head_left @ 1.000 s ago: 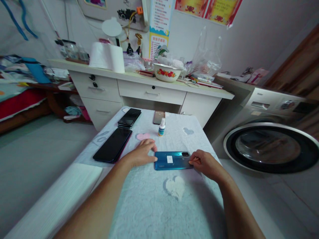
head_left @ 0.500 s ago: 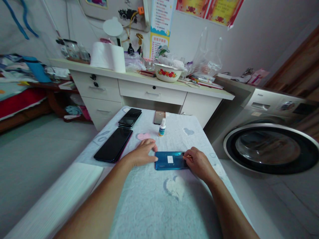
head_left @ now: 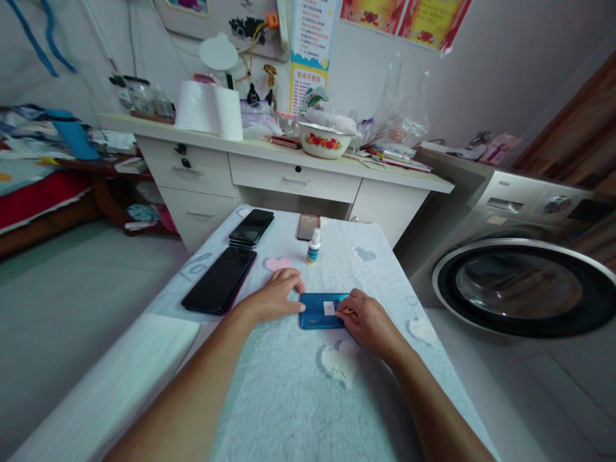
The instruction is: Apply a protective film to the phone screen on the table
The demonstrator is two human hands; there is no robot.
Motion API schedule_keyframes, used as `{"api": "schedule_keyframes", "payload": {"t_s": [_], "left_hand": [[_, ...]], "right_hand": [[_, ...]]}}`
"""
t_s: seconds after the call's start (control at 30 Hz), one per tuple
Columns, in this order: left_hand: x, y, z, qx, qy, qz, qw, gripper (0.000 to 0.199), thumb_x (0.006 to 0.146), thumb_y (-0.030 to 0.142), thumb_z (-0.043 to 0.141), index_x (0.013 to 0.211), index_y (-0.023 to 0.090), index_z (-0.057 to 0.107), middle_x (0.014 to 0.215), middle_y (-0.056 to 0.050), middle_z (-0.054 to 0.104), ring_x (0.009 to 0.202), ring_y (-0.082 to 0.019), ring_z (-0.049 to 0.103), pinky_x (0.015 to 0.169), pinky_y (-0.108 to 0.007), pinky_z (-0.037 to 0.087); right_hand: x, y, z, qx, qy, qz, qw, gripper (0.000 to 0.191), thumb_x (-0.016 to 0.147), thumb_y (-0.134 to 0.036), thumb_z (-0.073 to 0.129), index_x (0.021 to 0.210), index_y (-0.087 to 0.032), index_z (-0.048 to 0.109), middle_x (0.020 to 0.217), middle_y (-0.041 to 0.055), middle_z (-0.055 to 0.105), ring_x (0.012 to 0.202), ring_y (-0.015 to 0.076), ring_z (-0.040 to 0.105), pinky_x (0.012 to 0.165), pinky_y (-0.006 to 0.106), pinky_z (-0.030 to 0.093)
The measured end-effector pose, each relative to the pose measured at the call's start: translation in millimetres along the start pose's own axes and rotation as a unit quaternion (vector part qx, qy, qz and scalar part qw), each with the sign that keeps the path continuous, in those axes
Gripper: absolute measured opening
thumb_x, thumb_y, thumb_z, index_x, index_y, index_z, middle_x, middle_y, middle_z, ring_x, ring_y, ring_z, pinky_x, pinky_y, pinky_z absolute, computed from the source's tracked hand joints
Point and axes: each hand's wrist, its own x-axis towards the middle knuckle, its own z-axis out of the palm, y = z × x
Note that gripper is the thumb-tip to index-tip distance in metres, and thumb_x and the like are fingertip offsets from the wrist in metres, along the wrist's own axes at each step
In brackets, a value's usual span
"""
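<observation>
A blue phone point(head_left: 314, 317) lies back up on the cloth-covered table, with a small white sticker point(head_left: 329, 308) near its middle. At the phone's left end rests my left hand point(head_left: 276, 296), thumb and fingers spread apart and thumb tip touching the edge. My right hand point(head_left: 363, 319) is over the phone's right half, its fingers pinched beside the sticker; what they hold, if anything, is too small to name. Beyond the phone stands a small spray bottle point(head_left: 313, 247) with a white cap.
Dark phones lie at the left, one nearer point(head_left: 219, 280) and others stacked farther back point(head_left: 251, 226). Another phone point(head_left: 308, 226) lies at the table's far edge. A desk point(head_left: 298, 176) stands beyond, and a washing machine point(head_left: 505, 218) at the right.
My right hand has moved left along the phone, from its right end to beside the white sticker. My left hand has stayed in place.
</observation>
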Motion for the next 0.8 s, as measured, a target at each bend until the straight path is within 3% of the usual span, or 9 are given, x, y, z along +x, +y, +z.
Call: {"api": "schedule_keyframes", "payload": {"t_s": [0.27,0.53,0.8], "left_hand": [[0,-1,0.5,0.006,0.001,-0.001,1.0,0.027,0.069,0.032,0.061,0.095,0.024,0.056,0.136,-0.005,0.042,0.136,-0.026,0.029,0.112,-0.04,0.028],[0,0,-0.3,0.003,0.009,0.009,1.0,0.025,0.07,0.031,0.063,0.093,0.023,0.057,0.133,-0.005,0.043,0.135,-0.025,0.03,0.112,-0.04,0.028],[-1,3,-1.5,0.006,0.003,0.003,1.0,0.025,0.069,0.03,0.062,0.093,0.022,0.057,0.133,-0.005,0.043,0.134,-0.026,0.032,0.112,-0.039,0.028]], "right_hand": [[-3,4,-5,-0.004,-0.018,0.013,1.0,0.014,0.084,-0.014,0.055,0.083,-0.02,0.068,0.083,0.0018,0.057,0.072,0.0113,0.054,0.066,0.022,0.037],[-8,25,-22,-0.07,0.016,0.103,0.992,0.01,0.083,-0.018,0.057,0.081,-0.018,0.067,0.082,0.0038,0.06,0.074,0.0143,0.055,0.066,0.025,0.035],[-3,16,-12,-0.064,0.025,0.117,0.991,0.013,0.084,-0.019,0.054,0.086,-0.019,0.067,0.087,0.0043,0.06,0.076,0.0137,0.056,0.07,0.024,0.036]]}}
